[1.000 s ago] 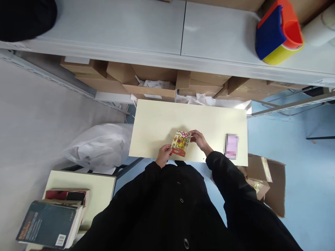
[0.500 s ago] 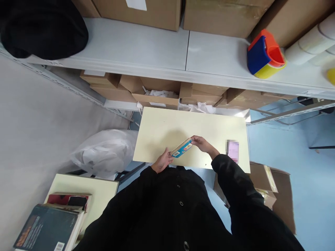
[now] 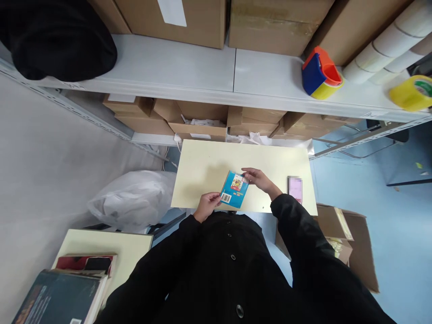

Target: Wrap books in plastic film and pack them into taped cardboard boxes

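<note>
A small book (image 3: 234, 189) is held over the cream table (image 3: 209, 166), its blue back cover with a barcode facing up. My left hand (image 3: 206, 206) pinches its near left corner. My right hand (image 3: 258, 179) grips its far right edge with closed fingers. Both black sleeves reach in from below. A blurred pink rectangle (image 3: 295, 188) lies on the table to the right of my right hand.
A grey shelf (image 3: 189, 67) above holds cardboard boxes, a black bundle (image 3: 57, 40), a coloured tape dispenser (image 3: 320, 72) and a yellow tape roll (image 3: 410, 92). Open boxes sit under the shelf. A white bag (image 3: 133, 198) and a stack of books (image 3: 64, 292) are at left; a cardboard box (image 3: 344, 238) at right.
The book has been turned over between my hands: its colourful front showed first, then its edge, now the blue back cover. The view has tilted up, showing more of the shelf.
</note>
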{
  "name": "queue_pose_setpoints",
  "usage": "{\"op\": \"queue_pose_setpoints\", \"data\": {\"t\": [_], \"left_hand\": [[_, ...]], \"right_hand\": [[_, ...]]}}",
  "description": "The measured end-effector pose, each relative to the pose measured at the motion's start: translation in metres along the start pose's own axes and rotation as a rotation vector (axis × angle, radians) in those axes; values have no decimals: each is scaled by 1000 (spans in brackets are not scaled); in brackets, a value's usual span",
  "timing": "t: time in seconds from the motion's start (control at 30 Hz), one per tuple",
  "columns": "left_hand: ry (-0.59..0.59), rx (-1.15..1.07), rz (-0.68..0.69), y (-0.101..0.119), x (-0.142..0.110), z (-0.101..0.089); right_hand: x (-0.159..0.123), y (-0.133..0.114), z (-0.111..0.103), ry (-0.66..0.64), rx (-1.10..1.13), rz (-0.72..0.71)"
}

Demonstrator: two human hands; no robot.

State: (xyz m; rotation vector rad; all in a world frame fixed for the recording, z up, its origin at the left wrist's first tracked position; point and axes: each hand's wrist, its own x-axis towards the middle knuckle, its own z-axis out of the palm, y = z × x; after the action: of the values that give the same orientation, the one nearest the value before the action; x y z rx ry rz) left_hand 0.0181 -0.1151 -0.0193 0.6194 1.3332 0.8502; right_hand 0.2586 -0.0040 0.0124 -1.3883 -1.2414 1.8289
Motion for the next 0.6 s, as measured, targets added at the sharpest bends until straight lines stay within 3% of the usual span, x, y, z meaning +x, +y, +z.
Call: {"op": "queue_pose_setpoints", "data": {"t": [0.3, 0.6], "left_hand": [[-24, -82, -48, -12, -7, -4], [46, -159, -51, -13, -5, -3]], "right_hand": [[-15, 22, -1, 92, 79, 34], [-20, 15, -5, 75, 105, 8]]}}
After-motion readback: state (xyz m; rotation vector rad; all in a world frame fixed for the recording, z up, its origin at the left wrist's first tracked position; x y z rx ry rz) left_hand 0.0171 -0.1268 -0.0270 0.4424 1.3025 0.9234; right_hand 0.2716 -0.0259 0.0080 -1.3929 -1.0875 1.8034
